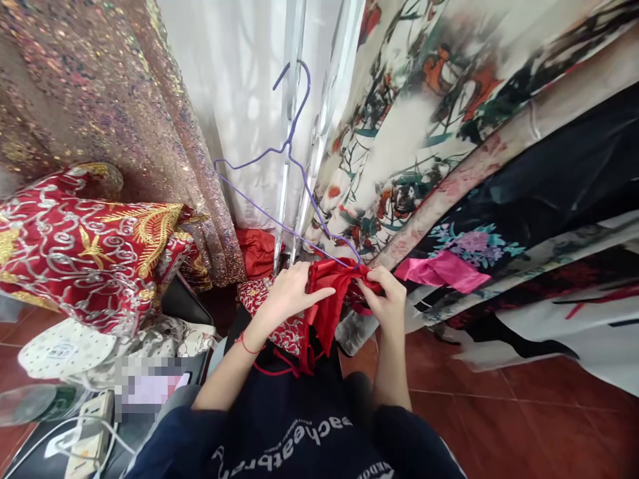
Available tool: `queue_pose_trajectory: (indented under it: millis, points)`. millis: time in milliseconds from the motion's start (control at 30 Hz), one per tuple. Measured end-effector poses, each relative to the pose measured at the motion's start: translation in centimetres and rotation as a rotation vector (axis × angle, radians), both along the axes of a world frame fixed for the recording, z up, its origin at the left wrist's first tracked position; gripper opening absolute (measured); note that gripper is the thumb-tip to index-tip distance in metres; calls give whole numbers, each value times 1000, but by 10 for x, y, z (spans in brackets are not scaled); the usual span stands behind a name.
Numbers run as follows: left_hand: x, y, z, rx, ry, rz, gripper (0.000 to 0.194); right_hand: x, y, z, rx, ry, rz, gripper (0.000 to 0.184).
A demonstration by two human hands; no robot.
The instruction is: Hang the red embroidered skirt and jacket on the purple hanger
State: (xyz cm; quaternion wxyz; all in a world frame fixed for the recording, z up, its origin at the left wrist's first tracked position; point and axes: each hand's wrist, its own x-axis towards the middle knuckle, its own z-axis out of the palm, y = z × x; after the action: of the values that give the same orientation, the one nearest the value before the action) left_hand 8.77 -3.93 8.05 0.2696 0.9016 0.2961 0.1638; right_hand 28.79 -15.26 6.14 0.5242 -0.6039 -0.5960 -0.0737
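A red garment (329, 306) with silver embroidery lies over my lap, its plain red lining or cloth bunched up between my hands. My left hand (292, 289) grips its left side, thumb stretched over the cloth and the other fingers tucked behind. On the other side, my right hand (384, 293) pinches the red cloth beside the end of a purple wire hanger (289, 143). The hanger stands tilted with its hook upward, and its lower right corner meets the cloth at my right fingers. Its left corner is bare.
On the left, a red and gold embroidered garment (94, 253) lies in front of a sequined cloth (114, 100). A bottle (40, 402), a power strip (90, 432) and a phone (154, 389) sit nearby. Metal poles (299, 133) rise ahead; printed garments (399, 133) hang on the right.
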Motion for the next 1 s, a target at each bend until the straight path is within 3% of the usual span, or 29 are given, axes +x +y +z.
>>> queue_pose_trajectory:
  millis: [133,200,300,400,567,733,800,867,933,967,1000]
  points:
    - [10,-17,-3,-44,-73,4,83,-12,-3,-5,2,81,-3,29]
    - [15,-24,-3,15,-2,96,89,-19,-1,-6,12,81,20,30]
    - [16,-25,-1,124,201,308,73,-29,1,-3,9,43,71,28]
    - [2,-7,1,79,399,396,51,-35,1,0,-21,4,129,30]
    - [-39,35,-2,-71,560,353,31,-40,-1,4,-98,2,282,31]
    - [-61,45,-2,2,469,392,39,-69,5,10,-312,-39,664,35]
    - [-65,46,7,44,422,432,46,-88,8,11,-333,-45,785,33]
    - [-70,51,23,72,298,452,52,-103,13,13,-302,11,816,27]
    - [-77,58,46,90,84,413,57,-111,17,17,-260,138,823,16]
    - [-81,62,59,89,-29,369,59,-113,20,19,-238,208,830,17]
    - [-85,66,74,79,-128,315,59,-112,23,23,-215,267,826,29]
